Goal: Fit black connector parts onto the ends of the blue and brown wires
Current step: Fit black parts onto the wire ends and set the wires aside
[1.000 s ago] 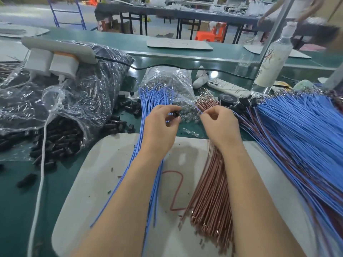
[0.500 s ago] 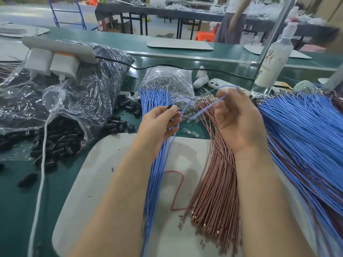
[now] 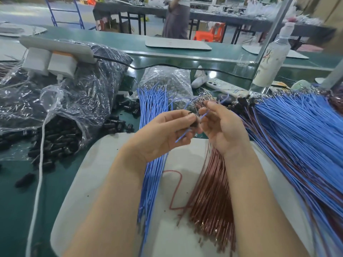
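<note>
- Centre frame: our left hand (image 3: 165, 134) is pinching a black connector (image 3: 193, 120), and our right hand (image 3: 224, 130) is gripping a blue wire (image 3: 203, 115) beside it.
- We are judging insertion comes next: aligning wire tip with connector opening.

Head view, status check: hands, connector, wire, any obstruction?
Left hand pinches black connector. Right hand pinches one blue wire, end at the connector; seating unclear. Nothing between the hands.
</note>
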A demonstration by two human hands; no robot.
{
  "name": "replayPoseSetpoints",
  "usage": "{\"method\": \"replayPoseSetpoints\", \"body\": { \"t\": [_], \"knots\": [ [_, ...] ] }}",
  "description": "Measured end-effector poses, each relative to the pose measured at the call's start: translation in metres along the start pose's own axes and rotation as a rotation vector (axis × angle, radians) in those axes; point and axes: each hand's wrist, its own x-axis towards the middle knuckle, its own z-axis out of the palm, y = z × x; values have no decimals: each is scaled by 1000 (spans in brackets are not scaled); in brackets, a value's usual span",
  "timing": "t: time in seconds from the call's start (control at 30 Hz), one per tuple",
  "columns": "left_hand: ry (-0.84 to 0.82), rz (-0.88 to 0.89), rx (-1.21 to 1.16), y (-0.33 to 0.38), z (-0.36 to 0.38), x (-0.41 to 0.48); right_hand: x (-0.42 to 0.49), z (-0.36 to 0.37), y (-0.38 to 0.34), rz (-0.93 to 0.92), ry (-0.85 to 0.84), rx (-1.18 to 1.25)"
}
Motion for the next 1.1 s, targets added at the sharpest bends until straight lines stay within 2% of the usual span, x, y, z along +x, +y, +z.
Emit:
{"method": "replayPoseSetpoints", "body": {
  "t": [0.13, 0.17, 0.23, 0.27, 0.33, 0.4, 0.43, 0.5, 0.6, 0.63, 0.7, 0.77, 0.8, 0.87, 0.97, 1.03, 1.1],
  "knots": [
    [-465, 136, -139, 6, 7, -9, 4, -5, 2, 92, 43, 104],
    [-541, 179, -185, 8, 8, -9, 7, -8, 3, 92, 74, 77],
    [-605, 238, -317, 13, 9, -11, 10, -10, 6, 65, 65, -133],
    [-620, 240, -421, 15, 9, -11, 9, -10, 8, 53, -1, -272],
    [-570, 239, -611, 21, 8, -13, 4, -6, 11, 86, -278, -440],
    [-439, 277, -694, 26, 6, -16, -2, -1, 12, 150, -584, -416],
    [-372, 286, -703, 28, 4, -17, -3, 0, 11, 140, -638, -369],
    [-295, 258, -706, 28, 1, -17, 0, 1, 7, 60, -516, -187],
    [-274, 209, -716, 16, -2, -10, 4, -11, -2, -61, -211, 310],
    [-174, 191, -595, 12, -3, -5, 4, -15, -4, -79, -156, 440],
    [138, 160, -193, 1, -5, 6, 4, -21, -6, -60, -119, 540],
    [348, 125, 121, -11, -3, 16, 4, -21, -5, -29, -154, 478],
    [398, 120, 185, -16, -2, 20, 5, -18, -3, -9, -161, 415],
    [447, 144, 280, -21, -1, 22, 4, -8, 2, -17, -128, 113],
    [448, 213, 447, -22, 1, 23, 2, 1, 14, -203, -45, -507],
    [483, 211, 604, -26, 1, 24, 3, -1, 19, -312, -4, -697],
    [606, 200, 856, -28, -4, 24, 5, -4, 17, -405, 95, -764]
  ]
}}
